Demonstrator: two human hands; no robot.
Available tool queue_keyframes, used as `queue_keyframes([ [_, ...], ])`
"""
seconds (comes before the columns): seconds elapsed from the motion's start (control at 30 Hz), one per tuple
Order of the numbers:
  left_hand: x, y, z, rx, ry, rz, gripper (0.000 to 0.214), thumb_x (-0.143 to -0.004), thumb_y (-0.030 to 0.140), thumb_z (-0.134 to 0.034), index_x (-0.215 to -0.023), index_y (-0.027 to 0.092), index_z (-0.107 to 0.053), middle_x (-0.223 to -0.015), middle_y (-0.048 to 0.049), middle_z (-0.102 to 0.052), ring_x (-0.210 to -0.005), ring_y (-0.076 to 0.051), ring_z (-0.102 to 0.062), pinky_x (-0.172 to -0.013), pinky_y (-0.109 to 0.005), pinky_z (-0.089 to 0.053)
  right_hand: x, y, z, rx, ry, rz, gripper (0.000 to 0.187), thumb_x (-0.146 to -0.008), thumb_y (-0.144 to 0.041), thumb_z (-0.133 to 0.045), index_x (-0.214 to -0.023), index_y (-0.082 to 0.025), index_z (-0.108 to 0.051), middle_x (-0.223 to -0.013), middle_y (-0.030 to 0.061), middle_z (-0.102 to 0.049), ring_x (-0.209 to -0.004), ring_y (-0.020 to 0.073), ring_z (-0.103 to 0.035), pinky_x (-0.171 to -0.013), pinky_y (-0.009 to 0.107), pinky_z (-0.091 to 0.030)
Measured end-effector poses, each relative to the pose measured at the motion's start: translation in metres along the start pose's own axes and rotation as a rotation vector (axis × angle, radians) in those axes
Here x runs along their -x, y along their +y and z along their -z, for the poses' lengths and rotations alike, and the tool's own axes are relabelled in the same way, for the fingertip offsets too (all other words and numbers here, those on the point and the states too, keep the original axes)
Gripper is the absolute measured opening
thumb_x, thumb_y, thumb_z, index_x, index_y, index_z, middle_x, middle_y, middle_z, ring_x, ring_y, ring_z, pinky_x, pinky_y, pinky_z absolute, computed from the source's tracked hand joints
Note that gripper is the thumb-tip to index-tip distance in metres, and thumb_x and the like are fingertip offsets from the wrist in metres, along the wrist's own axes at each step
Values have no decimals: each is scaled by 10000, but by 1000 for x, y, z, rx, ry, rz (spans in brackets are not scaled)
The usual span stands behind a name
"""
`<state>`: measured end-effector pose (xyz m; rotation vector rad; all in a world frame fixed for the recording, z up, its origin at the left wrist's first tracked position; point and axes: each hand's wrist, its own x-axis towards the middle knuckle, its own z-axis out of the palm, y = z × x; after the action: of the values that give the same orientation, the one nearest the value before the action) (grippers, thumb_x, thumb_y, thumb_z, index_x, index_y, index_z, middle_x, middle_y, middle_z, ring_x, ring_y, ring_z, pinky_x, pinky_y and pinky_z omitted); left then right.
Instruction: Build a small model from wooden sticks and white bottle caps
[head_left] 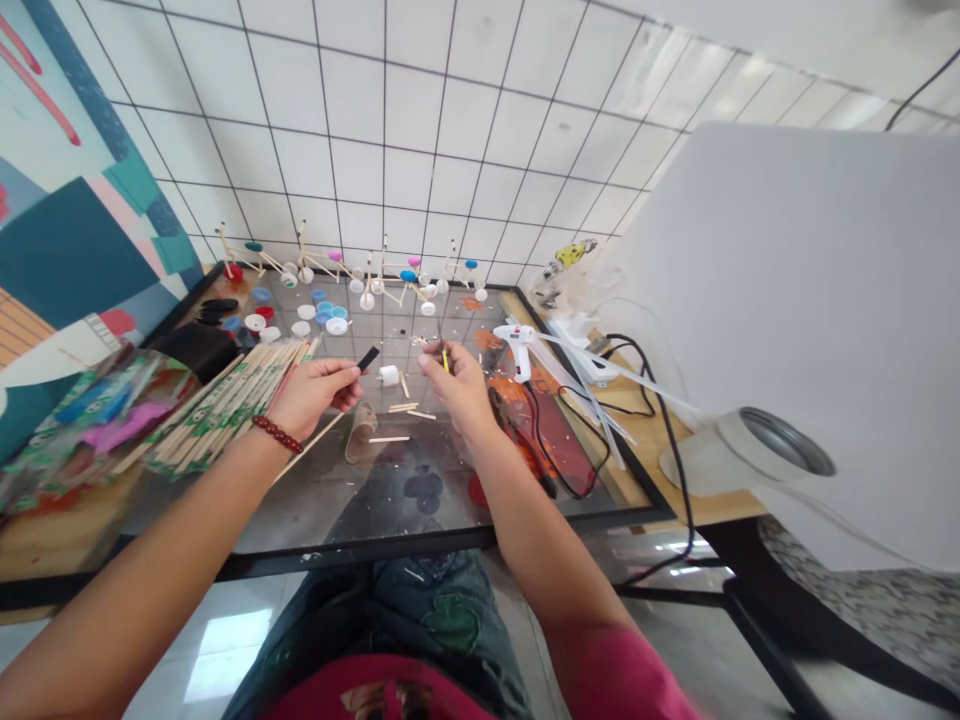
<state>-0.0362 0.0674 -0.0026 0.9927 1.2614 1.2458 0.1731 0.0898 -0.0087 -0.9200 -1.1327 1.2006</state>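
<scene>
The black strip [368, 358] is in the left hand [316, 390], above the table [300, 515]; the thumb and the forefinger are closed on one end of it, and its other end points up and to the right. The right hand [459, 388] is just beside, and its fingers are bent closely around a slim yellow tool [446, 361]; what kind of tool this is, I cannot tell. Below and between the hands there are a small white cylinder [388, 376] and some short cut sticks [403, 407]. Behind them lie loose bottle caps [336, 326], and near the wall is a row of stick models [409, 277] with caps for wheels. To the left of the left hand are many wrapped chopsticks [214, 405]. On the right side lie a white glue gun [517, 348], with its black cable, and pliers [521, 440] near the right forearm.
</scene>
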Motion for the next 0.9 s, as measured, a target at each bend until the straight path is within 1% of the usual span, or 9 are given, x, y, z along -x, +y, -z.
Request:
queue_keyframes([
  [0.13, -4, 3, 13, -2, -18, 48, 227, -630, 259, -873, -753, 126, -735, -587, -45, -698, -465, -123, -603, -436, -203, -473, 3, -6, 8, 362, -303, 69, 263, -777, -379, -777, -966, -197, -754, -821, 0, -732, -770, 177, -642, -725, 299, -504],
  [0.23, 0, 1, 17, 19, -32, 71, 257, -642, 237, -860, -837, 127, -734, -598, -41, -711, -480, -132, -624, -456, -210, -490, 8, 1, 7, 517, -410, 91, 292, -803, -365, -768, -1035, -188, -767, -935, 34, -772, -901, 229, -686, -831, 353, -522],
  [0.33, 8, -3, 18, 59, -40, 86, 300, -634, 258, -876, -860, 134, -724, -611, -49, -728, -501, -145, -645, -469, -219, -497, 12, 13, -1, 535, -381, 81, 297, -808, -393, -780, -1031, -197, -755, -883, 28, -750, -871, 231, -682, -815, 357, -519],
  [0.47, 19, -6, 16, 128, -63, 113, 355, -591, 303, -919, -839, 141, -723, -599, -49, -727, -500, -143, -642, -466, -216, -480, 17, 19, -15, 259, -251, -11, 379, -829, -525, -760, -1038, -216, -693, -848, 13, -697, -771, 178, -647, -710, 307, -501],
  [0.57, 24, -6, 15, 113, -140, 120, 379, -603, 362, -930, -841, 133, -745, -605, -60, -731, -504, -146, -645, -464, -219, -477, 22, 14, -23, 74, -211, -149, 458, -805, -591, -767, -1051, -221, -656, -695, -54, -568, -539, 98, -474, -515, 242, -361],
  [0.63, 27, -6, 13, 77, -184, 132, 383, -615, 394, -930, -831, 132, -753, -609, -66, -734, -499, -146, -644, -458, -220, -474, 24, 10, -25, 10, -214, -209, 485, -763, -593, -804, -1021, -216, -642, -633, -92, -483, -464, 62, -333, -461, 229, -255],
  [0.7, 30, -7, 10, 54, -226, 156, 380, -622, 418, -928, -807, 135, -753, -617, -72, -738, -503, -150, -653, -468, -227, -488, 25, 7, -25, -16, -233, -240, 471, -733, -580, -830, -946, -213, -625, -597, -110, -429, -447, 49, -265, -446, 228, -202],
  [0.8, 34, -8, 6, 46, -294, 193, 381, -634, 452, -923, -758, 140, -743, -626, -81, -743, -530, -163, -678, -492, -235, -514, 26, 9, -25, 27, -258, -255, 434, -726, -557, -840, -827, -218, -588, -568, -111, -395, -458, 57, -278, -448, 229, -206],
  [0.9, 37, -7, 3, 54, -326, 192, 388, -629, 463, -932, -763, 142, -762, -728, -100, -783, -610, -180, -720, -535, -246, -549, 27, 13, -27, 90, -272, -224, 414, -741, -552, -824, -792, -225, -576, -598, -85, -439, -517, 87, -382, -480, 234, -282],
])
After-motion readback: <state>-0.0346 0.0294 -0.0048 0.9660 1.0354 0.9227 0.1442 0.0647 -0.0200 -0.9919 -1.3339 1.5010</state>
